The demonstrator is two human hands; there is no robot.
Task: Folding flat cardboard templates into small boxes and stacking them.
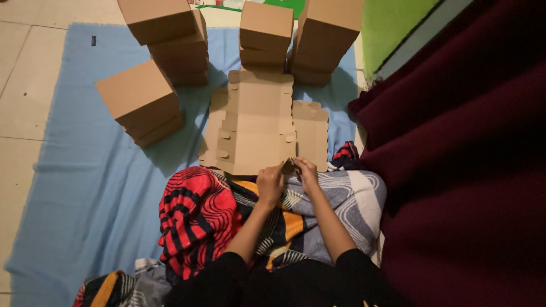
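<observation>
Hands [289,177] pinching flat cardboard sheet [259,128]

Black sleeves [227,273] pushed up the forearms; striped red, orange and grey wrap [199,216] over the lap.

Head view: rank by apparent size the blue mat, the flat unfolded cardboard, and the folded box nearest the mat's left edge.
1. blue mat, largest by far.
2. flat unfolded cardboard, which both hands touch at its near edge.
3. folded box, smallest, though only modestly smaller than the flat piece.
</observation>
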